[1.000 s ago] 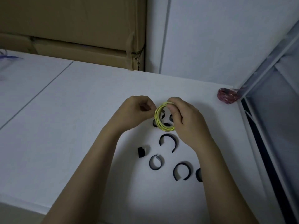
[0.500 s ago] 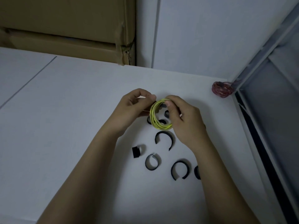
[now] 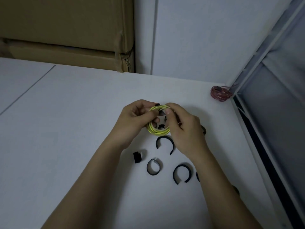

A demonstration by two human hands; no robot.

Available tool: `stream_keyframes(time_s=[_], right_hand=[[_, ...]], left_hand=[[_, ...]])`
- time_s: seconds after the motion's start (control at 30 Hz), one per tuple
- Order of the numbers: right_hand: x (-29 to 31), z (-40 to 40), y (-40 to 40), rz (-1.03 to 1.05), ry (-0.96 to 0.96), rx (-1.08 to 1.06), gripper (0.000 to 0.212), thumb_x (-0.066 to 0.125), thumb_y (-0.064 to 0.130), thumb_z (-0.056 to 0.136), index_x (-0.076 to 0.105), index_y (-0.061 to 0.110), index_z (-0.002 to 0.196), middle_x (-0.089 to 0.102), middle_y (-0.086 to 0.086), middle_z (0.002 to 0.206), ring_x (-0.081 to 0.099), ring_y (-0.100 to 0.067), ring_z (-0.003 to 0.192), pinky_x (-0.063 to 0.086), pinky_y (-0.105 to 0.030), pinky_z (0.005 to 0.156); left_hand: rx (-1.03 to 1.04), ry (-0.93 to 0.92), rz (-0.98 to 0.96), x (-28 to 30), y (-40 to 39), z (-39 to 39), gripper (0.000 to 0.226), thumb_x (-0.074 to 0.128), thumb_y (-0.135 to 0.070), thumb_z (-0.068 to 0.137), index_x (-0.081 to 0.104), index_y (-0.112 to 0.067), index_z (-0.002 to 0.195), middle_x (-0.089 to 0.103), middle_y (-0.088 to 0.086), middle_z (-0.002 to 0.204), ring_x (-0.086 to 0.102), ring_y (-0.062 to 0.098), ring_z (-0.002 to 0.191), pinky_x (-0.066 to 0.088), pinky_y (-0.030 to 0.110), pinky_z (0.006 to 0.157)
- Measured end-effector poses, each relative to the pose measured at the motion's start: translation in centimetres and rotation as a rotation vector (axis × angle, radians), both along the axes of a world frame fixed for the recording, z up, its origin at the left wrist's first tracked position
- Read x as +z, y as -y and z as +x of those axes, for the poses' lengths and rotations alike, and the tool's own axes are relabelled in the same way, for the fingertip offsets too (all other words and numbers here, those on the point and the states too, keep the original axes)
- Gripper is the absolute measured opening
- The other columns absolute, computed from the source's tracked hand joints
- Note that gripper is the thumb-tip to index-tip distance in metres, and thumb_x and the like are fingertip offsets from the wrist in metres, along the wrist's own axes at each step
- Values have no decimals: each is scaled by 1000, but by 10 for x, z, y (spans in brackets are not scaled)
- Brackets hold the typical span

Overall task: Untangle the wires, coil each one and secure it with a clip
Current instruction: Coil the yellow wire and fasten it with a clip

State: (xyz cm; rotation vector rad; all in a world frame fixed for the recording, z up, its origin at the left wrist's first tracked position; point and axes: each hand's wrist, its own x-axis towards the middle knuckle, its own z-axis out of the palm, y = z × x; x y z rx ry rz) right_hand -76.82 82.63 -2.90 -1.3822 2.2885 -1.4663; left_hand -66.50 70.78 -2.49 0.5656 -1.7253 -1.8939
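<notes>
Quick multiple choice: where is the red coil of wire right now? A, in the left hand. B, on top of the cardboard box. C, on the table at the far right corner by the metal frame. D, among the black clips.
C: the red coil lies alone on the table at its far right corner, apart from both hands.

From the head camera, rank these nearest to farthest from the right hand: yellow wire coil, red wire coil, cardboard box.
1. yellow wire coil: gripped in the right hand itself.
2. red wire coil: far right corner of the table.
3. cardboard box: back left, beyond the table.
</notes>
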Motion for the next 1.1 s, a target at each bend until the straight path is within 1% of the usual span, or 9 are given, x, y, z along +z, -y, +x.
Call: stream_keyframes(time_s=[0.13, 0.23, 0.33, 0.5, 0.6, 0.73, 0.9, 1.03, 1.1], right_hand=[[2, 0, 0, -26, -17, 64, 23, 41, 26, 99, 63, 19, 104, 60, 7, 69, 54, -10, 60, 41, -22, 53], [-1, -3, 1, -37, -29, 93, 31, 40, 24, 97, 61, 17, 119, 62, 10, 103, 58, -2, 92, 46, -15, 74], [-3, -5, 2, -139, -116, 69, 36, 47, 19, 95, 56, 14, 129, 52, 4, 122, 52, -10, 114, 46, -22, 92], [-3, -11, 0, -227, -301, 58, 10, 61, 10, 86, 67, 7, 93, 57, -2, 100, 57, -16, 94, 49, -28, 79], [-6, -11, 1, -225, -308, 48, 4, 68, 7, 85, 69, 6, 89, 59, -3, 98, 58, -16, 92, 48, -24, 80], [-10, -11, 3, -169, -447, -18, 16, 55, 11, 90, 69, 5, 90, 63, -5, 102, 55, -17, 99, 42, -18, 88], [-10, -7, 2, -160, -304, -64, 12, 53, 10, 92, 64, 8, 88, 63, 0, 89, 60, -17, 83, 45, -19, 74], [-5, -6, 3, -219, -151, -55, 7, 60, 6, 88, 64, 12, 88, 64, 5, 87, 61, -9, 83, 50, -22, 75], [-3, -4, 2, -226, -2, -27, 15, 63, 8, 87, 63, 21, 94, 64, 10, 88, 63, -5, 87, 51, -19, 78]], left_hand=[[22, -51, -35, 1, -3, 0, 13, 55, 3, 92, 65, 0, 100, 70, -1, 70, 63, 9, 61, 52, 20, 60], [29, -73, -42, 2, -4, 0, 17, 54, 3, 92, 67, -2, 102, 73, 1, 77, 65, 11, 65, 55, 23, 64], [28, -69, -27, 2, -6, -1, 20, 55, 1, 92, 70, -8, 102, 75, 6, 83, 70, 15, 73, 57, 29, 71], [20, -63, -58, 5, -9, -1, 24, 56, 2, 91, 72, -16, 93, 75, 3, 79, 72, 14, 77, 57, 32, 77], [32, -61, -68, 5, -6, 0, 26, 57, 3, 91, 73, -18, 91, 76, 3, 81, 72, 15, 78, 57, 28, 76], [-10, -22, -170, 1, -8, 0, 23, 57, 1, 92, 72, -13, 101, 76, 7, 87, 72, 17, 84, 56, 25, 80], [-104, 31, -229, -1, -7, 0, 23, 55, -3, 94, 72, -11, 108, 75, 4, 86, 72, 15, 86, 54, 24, 84], [-80, 22, -273, -1, -9, 0, 20, 60, -7, 92, 73, -16, 104, 75, 3, 83, 71, 16, 83, 56, 27, 83], [-73, 28, -304, -1, -8, 0, 17, 62, -10, 92, 73, -18, 102, 75, 4, 85, 71, 19, 84, 56, 30, 83]])
